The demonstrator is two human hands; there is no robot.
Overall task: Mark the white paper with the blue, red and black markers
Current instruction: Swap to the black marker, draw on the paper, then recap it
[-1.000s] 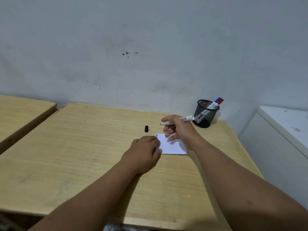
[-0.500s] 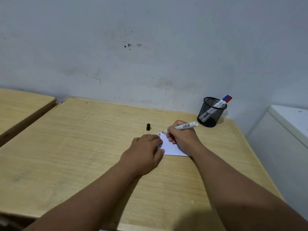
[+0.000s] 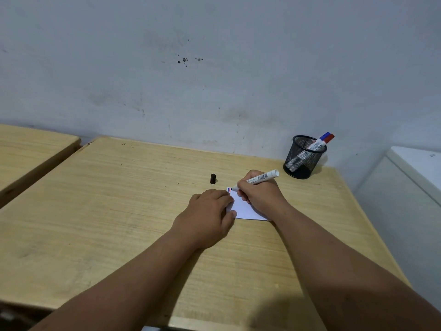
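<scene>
A small white paper (image 3: 243,207) lies on the wooden desk (image 3: 119,211), with a blue and a red stroke at its far left corner. My right hand (image 3: 259,194) grips an uncapped black marker (image 3: 260,179), its tip touching that corner beside the strokes. My left hand (image 3: 210,215) lies flat, fingers curled, pressing on the paper's left edge. The marker's black cap (image 3: 213,178) stands on the desk just beyond the paper. The blue marker (image 3: 322,138) and red marker (image 3: 329,138) stand capped in a black mesh cup (image 3: 303,161).
The mesh cup sits at the desk's far right corner against a grey wall. A second wooden desk (image 3: 31,154) adjoins on the left. A white cabinet (image 3: 415,168) stands to the right, past the desk's edge.
My right hand came down from above the paper and set the marker tip on the paper's far left corner. My left hand stayed on the paper.
</scene>
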